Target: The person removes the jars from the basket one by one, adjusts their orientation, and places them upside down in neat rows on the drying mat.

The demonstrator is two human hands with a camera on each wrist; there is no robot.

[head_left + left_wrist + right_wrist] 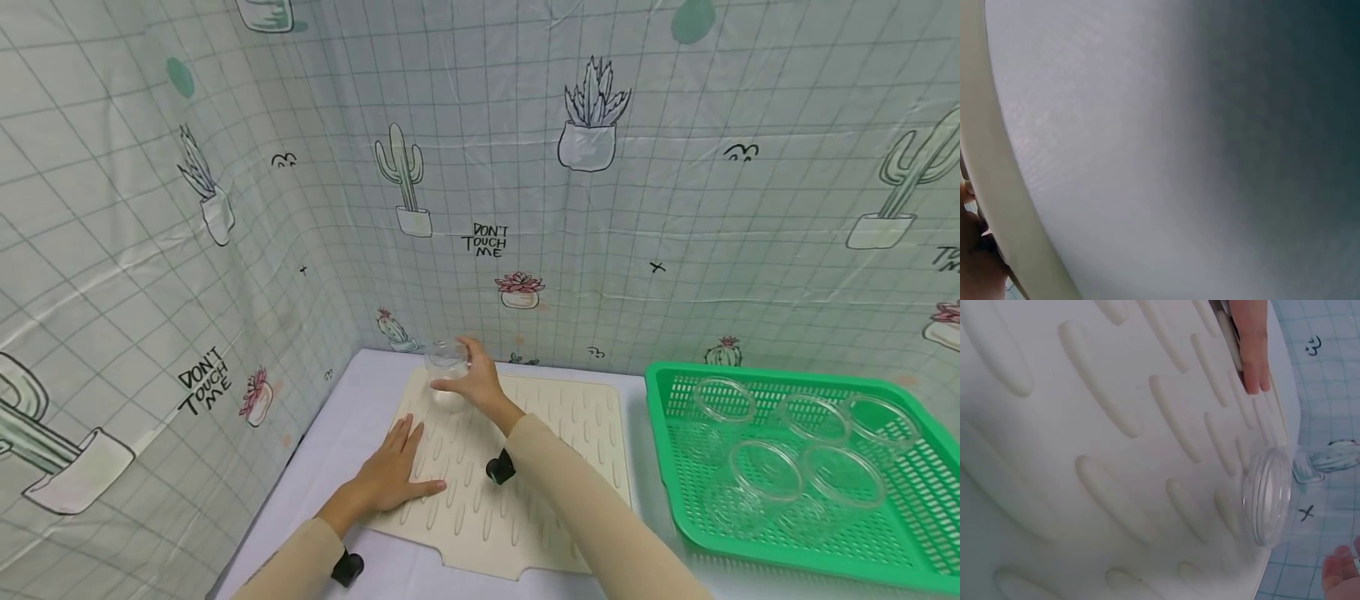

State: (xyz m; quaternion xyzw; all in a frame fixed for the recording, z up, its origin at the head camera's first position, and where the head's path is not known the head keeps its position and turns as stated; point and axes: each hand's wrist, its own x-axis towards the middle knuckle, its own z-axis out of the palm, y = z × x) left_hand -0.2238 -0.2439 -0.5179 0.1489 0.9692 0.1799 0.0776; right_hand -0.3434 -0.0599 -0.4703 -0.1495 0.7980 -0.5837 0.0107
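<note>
firstly, clear, cylindrical, plastic-looking jar (447, 377): colourless, ringed at one end, faintly glinting; at the far left corner of the ridged cream mat (588, 410), contact unclear.
right hand (482, 382): clamped around the jar's side.
left hand (390, 473): fingers spread on the mat.

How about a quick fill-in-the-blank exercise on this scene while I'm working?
1. A clear cup is held in the ____ hand.
2. The color of the basket is ____.
3. The basket holds ____ cups.
4. In the head view, the mat lies to the basket's ____.

Missing words: right; green; five; left.
</note>
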